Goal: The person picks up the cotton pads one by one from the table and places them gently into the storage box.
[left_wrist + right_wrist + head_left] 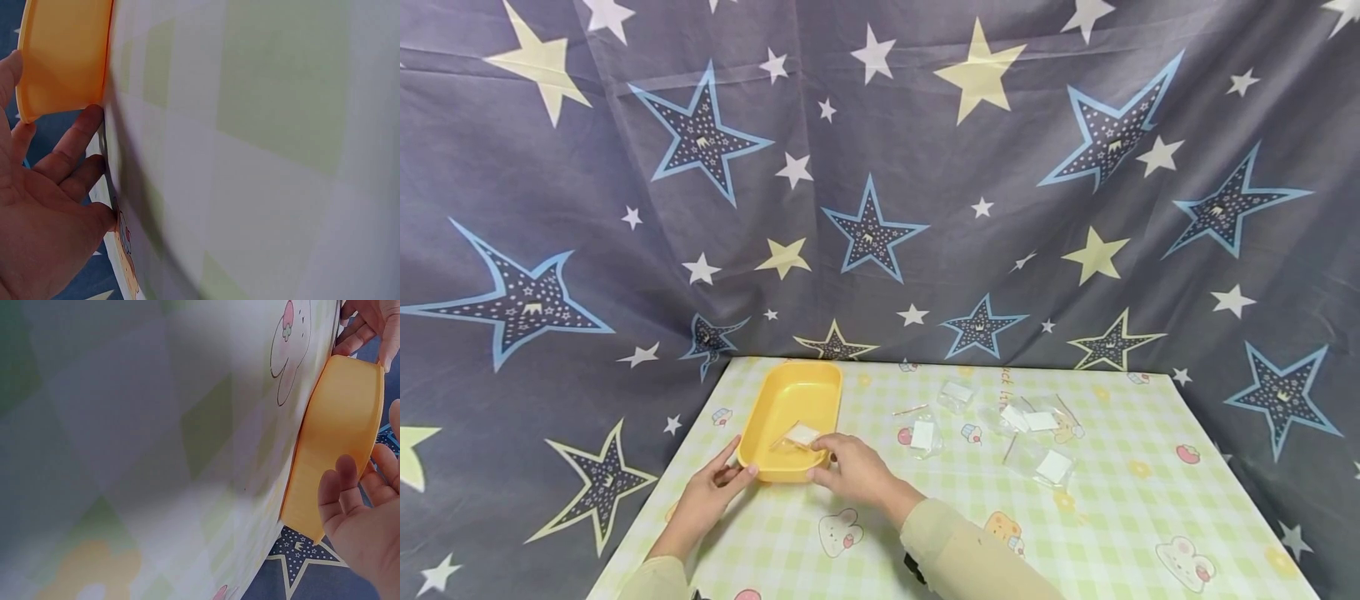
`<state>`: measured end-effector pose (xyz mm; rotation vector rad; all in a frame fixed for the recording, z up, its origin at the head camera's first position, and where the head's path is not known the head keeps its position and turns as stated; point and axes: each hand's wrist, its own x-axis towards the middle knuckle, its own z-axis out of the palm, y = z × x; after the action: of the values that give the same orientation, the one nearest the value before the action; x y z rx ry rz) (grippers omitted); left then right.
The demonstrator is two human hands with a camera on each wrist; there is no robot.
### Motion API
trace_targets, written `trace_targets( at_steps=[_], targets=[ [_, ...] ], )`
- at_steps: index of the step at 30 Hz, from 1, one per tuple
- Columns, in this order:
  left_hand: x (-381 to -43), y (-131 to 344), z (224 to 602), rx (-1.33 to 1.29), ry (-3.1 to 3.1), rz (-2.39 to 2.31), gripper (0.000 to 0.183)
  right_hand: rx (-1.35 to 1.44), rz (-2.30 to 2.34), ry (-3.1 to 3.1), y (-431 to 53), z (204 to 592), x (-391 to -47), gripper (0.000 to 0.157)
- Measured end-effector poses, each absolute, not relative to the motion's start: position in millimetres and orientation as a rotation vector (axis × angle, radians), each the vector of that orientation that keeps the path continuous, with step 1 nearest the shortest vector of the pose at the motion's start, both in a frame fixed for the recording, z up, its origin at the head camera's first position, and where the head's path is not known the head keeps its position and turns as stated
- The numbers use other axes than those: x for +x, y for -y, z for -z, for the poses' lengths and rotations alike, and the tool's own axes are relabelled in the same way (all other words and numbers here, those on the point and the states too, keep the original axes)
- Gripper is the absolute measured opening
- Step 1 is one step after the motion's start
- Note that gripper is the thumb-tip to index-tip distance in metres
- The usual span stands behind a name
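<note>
A yellow tray (765, 408) sits on the left part of the table, its near end between the two hands. The left hand (706, 497) grips its near left corner, thumb at the front rim and fingers along the side; the left wrist view shows fingertips at the tray's lower edge. Inside the tray is a small clear packet with a white card (802, 434) and an orange strip. The right hand (856, 469) reaches over the right rim, fingertips at the packet's edge, thumb apart by the near corner. In the right wrist view, its other fingers are loosely bent beside the outer wall.
Several similar clear packets lie to the right: one packet (922, 435) nearest the tray, another packet (957, 393) farther back, and one packet (1054, 467) farther right. A checked cloth (955, 533) covers the table. A star-patterned curtain (880, 142) hangs behind it.
</note>
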<state>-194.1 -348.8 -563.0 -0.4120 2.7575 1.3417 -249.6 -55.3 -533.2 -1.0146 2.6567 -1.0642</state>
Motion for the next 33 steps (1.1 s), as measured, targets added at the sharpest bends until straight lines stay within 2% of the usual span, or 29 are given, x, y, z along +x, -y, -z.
trace_targets(
  at_steps=[33],
  targets=[
    [-195.8,343.7,559.5,-0.338,-2.850,-1.259,0.084,-0.975,1.121,-2.657,39.7,538.5,-245.4,0.048]
  ],
)
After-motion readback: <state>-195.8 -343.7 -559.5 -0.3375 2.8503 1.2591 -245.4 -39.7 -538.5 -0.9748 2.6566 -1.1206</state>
